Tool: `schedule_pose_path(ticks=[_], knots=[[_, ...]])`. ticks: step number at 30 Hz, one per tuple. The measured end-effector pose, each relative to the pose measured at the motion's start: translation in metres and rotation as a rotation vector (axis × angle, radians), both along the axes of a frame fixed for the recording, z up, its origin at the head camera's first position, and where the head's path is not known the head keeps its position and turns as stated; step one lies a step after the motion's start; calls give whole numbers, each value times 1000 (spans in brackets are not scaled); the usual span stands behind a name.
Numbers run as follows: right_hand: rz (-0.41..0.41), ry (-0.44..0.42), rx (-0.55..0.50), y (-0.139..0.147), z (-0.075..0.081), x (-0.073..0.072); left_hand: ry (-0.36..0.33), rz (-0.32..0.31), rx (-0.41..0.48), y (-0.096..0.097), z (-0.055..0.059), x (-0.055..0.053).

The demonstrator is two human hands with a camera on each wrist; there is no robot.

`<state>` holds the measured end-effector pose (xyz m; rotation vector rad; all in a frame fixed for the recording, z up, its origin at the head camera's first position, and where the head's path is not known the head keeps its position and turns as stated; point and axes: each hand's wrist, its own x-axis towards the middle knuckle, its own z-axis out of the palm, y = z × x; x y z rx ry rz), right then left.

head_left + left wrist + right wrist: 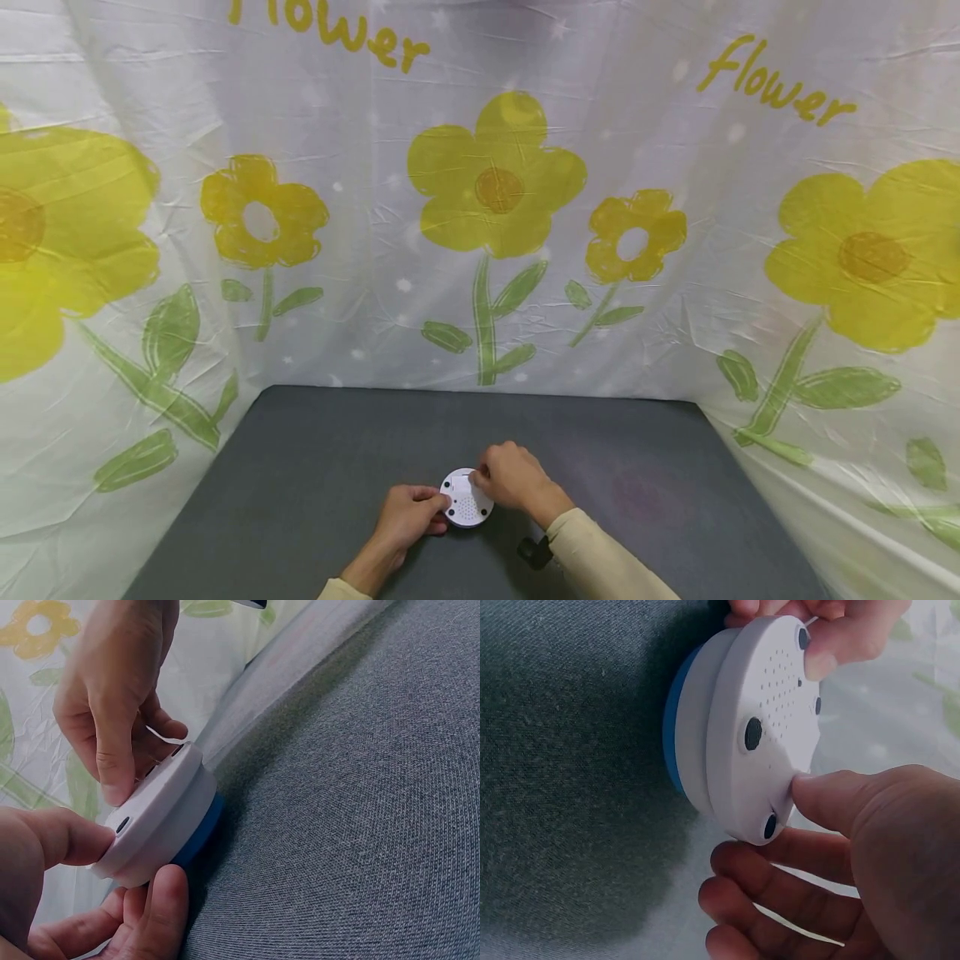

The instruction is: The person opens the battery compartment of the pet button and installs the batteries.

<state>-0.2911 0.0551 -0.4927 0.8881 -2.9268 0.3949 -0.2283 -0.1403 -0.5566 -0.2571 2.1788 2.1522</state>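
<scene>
A round white device (467, 510) with a blue base (672, 727) is held with its underside facing up. That underside carries black rubber feet (752, 734), a patch of small speaker holes and a battery cover (804, 756), which looks slightly raised at one edge. My left hand (408, 515) grips the rim, thumb on the underside and fingers beneath. From the far right side, my right hand (513, 477) has its thumb at the cover's edge, with the index finger by the rim; the other fingers curl loosely below. Exactly where the right index finger touches is partly hidden.
A dark grey cloth-covered table (337, 450) lies under the hands. White curtains (360, 250) printed with yellow flowers rise at the back and both sides. A small black object (534, 552) hangs at the right wrist, beside the beige sleeve (600, 558).
</scene>
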Motion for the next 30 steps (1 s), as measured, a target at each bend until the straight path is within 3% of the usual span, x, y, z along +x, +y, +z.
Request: schedule_pose_path(ticks=[22, 30], knots=[[-19, -12, -72, 0, -4, 3, -5, 17, -18, -1, -2, -1], [0, -66, -129, 12, -6, -1, -4, 12, -16, -1, -3, -2]])
